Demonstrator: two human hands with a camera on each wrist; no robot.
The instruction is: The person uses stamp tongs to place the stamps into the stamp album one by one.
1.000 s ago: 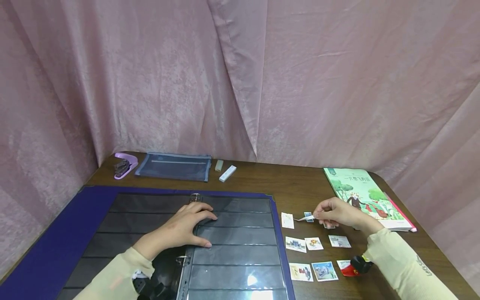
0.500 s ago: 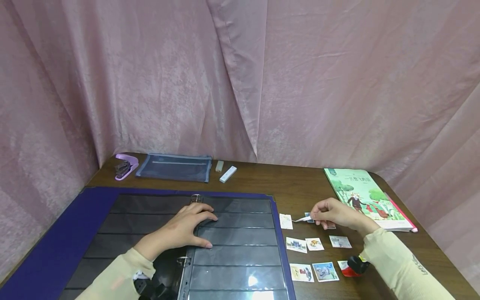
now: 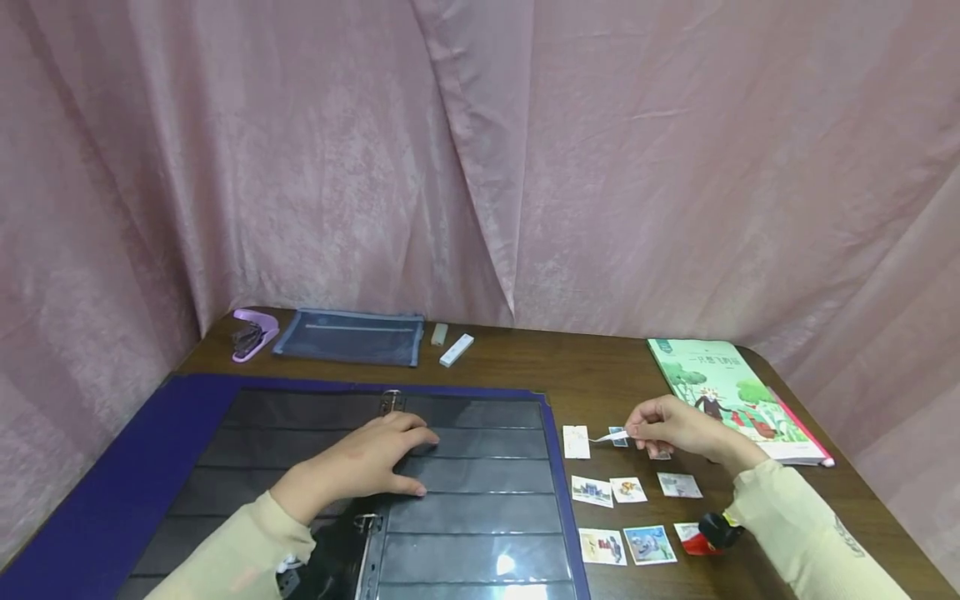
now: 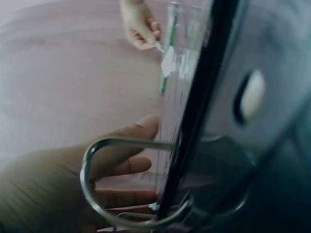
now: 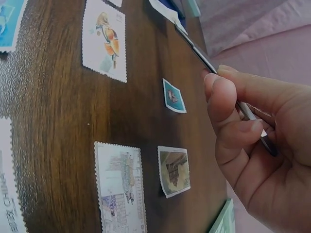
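Observation:
My right hand (image 3: 678, 429) pinches metal tweezers (image 5: 197, 48) over the table's right side. At the tweezers' tip is a white stamp (image 3: 576, 442), just beyond the album's right edge; in the right wrist view this stamp (image 5: 164, 9) is partly cut off. My left hand (image 3: 367, 462) rests on the open stamp album (image 3: 472, 508), near its ring spine, with thumb and fingers spread. The left wrist view shows that hand (image 4: 116, 174) behind a metal ring (image 4: 86, 170). Below the tweezers lies a small blue-edged stamp (image 5: 173, 97).
Several stamps lie in rows right of the album, among them a blue one (image 3: 650, 544) and a castle-like one (image 3: 592, 491). A green book (image 3: 720, 383) lies at the far right. Along the back are a purple stapler (image 3: 255, 335), a blue mesh pouch (image 3: 352, 337) and a white box (image 3: 456, 350).
The tweezers and their stamp shifted slightly left, then back right, and the stamp now hangs straighter. My left hand stays on the album, its fingers a touch further right.

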